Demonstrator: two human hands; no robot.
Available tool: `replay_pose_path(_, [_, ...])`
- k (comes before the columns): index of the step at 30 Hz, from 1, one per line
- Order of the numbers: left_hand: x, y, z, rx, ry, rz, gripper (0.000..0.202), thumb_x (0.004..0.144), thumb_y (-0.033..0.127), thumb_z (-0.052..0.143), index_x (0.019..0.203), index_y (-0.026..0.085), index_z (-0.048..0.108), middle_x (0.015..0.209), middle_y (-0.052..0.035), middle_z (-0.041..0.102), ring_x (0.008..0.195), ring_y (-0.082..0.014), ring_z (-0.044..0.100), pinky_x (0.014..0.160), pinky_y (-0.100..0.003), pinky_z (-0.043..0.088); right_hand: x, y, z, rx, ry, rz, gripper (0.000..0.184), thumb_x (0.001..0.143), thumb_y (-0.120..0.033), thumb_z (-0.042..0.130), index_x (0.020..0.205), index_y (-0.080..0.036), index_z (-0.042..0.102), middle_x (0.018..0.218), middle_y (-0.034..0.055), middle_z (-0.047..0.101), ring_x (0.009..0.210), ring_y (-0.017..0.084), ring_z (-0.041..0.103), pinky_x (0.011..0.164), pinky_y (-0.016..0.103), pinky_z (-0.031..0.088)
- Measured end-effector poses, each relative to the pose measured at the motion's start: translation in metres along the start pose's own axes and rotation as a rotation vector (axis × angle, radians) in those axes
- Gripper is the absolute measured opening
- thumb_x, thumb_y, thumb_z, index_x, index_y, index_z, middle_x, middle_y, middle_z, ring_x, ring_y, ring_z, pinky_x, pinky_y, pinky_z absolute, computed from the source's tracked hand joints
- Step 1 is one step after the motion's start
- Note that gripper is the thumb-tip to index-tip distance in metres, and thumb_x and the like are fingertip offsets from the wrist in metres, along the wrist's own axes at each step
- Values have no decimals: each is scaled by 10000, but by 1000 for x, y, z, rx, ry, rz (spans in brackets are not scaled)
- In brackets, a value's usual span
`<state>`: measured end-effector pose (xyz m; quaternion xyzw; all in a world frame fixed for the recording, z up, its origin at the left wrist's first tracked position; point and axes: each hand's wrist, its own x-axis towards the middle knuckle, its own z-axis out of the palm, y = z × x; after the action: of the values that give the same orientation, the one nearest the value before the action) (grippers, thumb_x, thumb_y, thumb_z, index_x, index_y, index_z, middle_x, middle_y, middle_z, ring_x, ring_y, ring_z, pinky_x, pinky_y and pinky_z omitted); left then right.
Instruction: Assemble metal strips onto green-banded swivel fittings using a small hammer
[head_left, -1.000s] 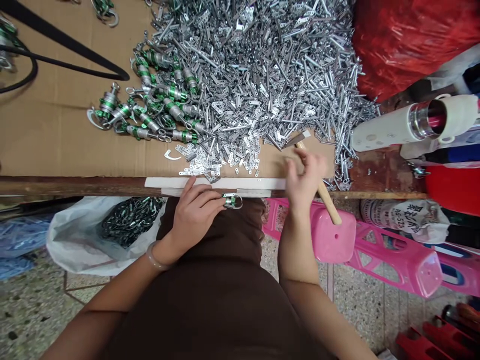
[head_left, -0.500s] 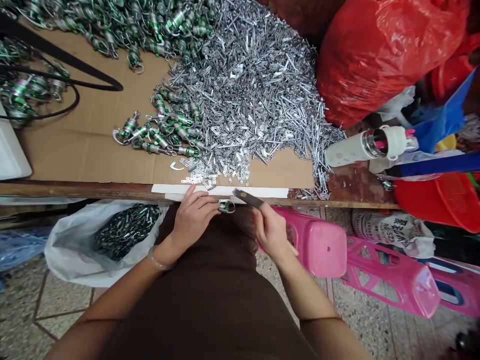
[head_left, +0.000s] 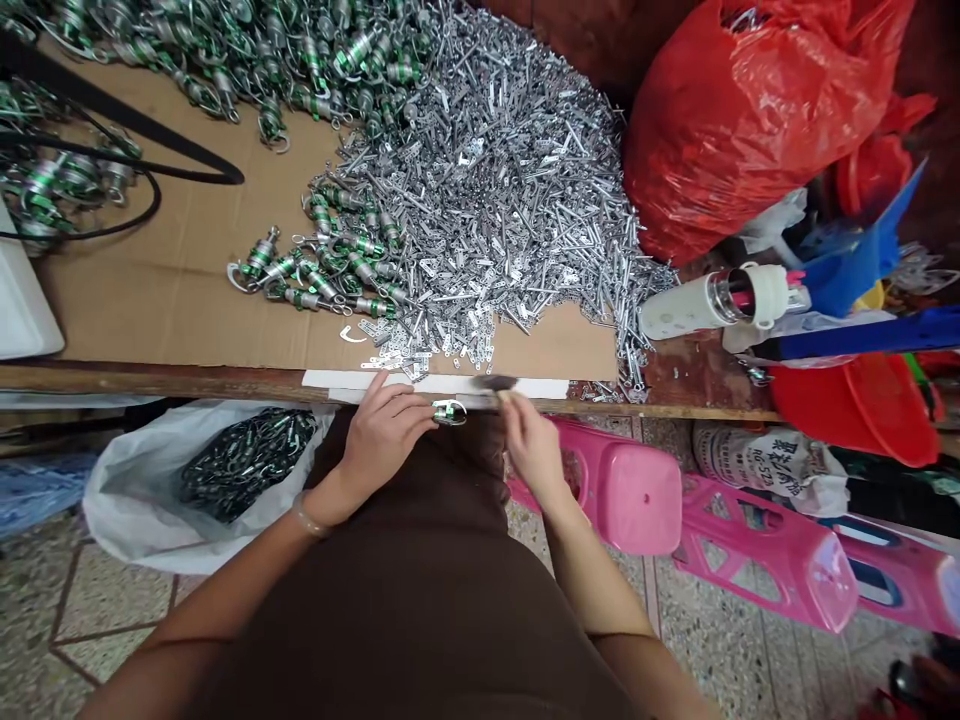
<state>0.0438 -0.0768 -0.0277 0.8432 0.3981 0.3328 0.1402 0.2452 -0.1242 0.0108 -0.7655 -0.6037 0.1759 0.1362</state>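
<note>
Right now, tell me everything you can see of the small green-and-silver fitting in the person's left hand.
The small fitting has a silvery metal body with a green band and a metal loop; finer detail is too small to read. It is gripped by the fingers of the left hand, just in front of the wooden table edge and white strip, above the brown top. Only the fingers visibly touch it.

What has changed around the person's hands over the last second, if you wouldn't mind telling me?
The right hand has swung the wooden-handled hammer down and inward, from over the cardboard to just beside the green-and-silver fitting; its head is now blurred. Nothing was picked up or let go. The left hand still holds the fitting at the table edge, and the pile of metal parts looks unchanged, though the view has shifted.
</note>
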Motion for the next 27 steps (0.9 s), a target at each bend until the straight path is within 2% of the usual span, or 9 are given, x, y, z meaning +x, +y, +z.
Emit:
replay_pose_path(3, [2,-2,0,-54,12,-29,61,803,259,620,813,222,667,788,3,700,828,-180,615,986,-518,426,29,36,-4,-45,293,183,471,914,-424,273,1135,-140,577,855,120,679,709,221,616,615,311,429])
replay_pose_path(6, [6,-3,-5,-111,23,-58,104,803,293,623,841,205,664,755,-2,698,777,-162,624,986,-490,435,63,70,-5,-159,447,200,470,897,-403,326,1177,-107,561,963,170,642,847,258,578,726,366,413])
replay_pose_path(10, [-1,2,-20,-105,25,-143,112,810,287,618,864,197,655,776,-4,697,777,-144,627,983,-436,441,90,90,3,-238,486,197,464,883,-440,349,1107,-134,616,952,163,606,908,277,513,790,411,355])
replay_pose_path(14, [-39,5,-41,37,90,-288,94,791,258,638,863,200,652,781,-17,693,770,-159,629,945,-408,453,89,89,9,-259,479,244,454,885,-468,336,1097,-191,627,1004,145,585,945,287,479,828,440,293])
replay_pose_path(17, [-80,-1,-57,344,103,-535,145,810,315,602,831,182,656,766,-63,683,749,-214,622,913,-475,435,85,88,9,-232,460,242,454,889,-454,323,1126,-192,608,1040,159,567,970,299,462,823,444,276])
replay_pose_path(20, [-99,-13,-70,652,54,-841,338,820,410,556,985,126,635,951,-180,653,925,-348,580,909,-613,339,85,87,9,-242,448,240,448,882,-451,341,1146,-190,592,1072,169,557,992,317,450,820,454,269])
replay_pose_path(22, [-88,-23,-75,655,150,-890,375,838,406,522,1074,123,596,1040,-196,623,981,-347,555,894,-563,364,86,87,9,-261,447,237,442,881,-450,347,1145,-191,589,1070,168,557,998,322,447,816,453,273])
replay_pose_path(24, [-59,-36,-77,560,273,-788,292,864,348,486,1063,163,594,1021,-143,631,977,-280,558,894,-457,391,88,88,10,-281,455,238,444,882,-454,346,1130,-185,597,1038,166,563,986,321,452,806,447,282])
replay_pose_path(27, [-3,-61,-76,399,240,-600,225,866,319,475,985,185,610,932,-83,636,902,-218,568,849,-365,412,91,90,13,-310,499,238,452,881,-475,344,1070,-178,628,983,160,570,966,315,452,792,436,291])
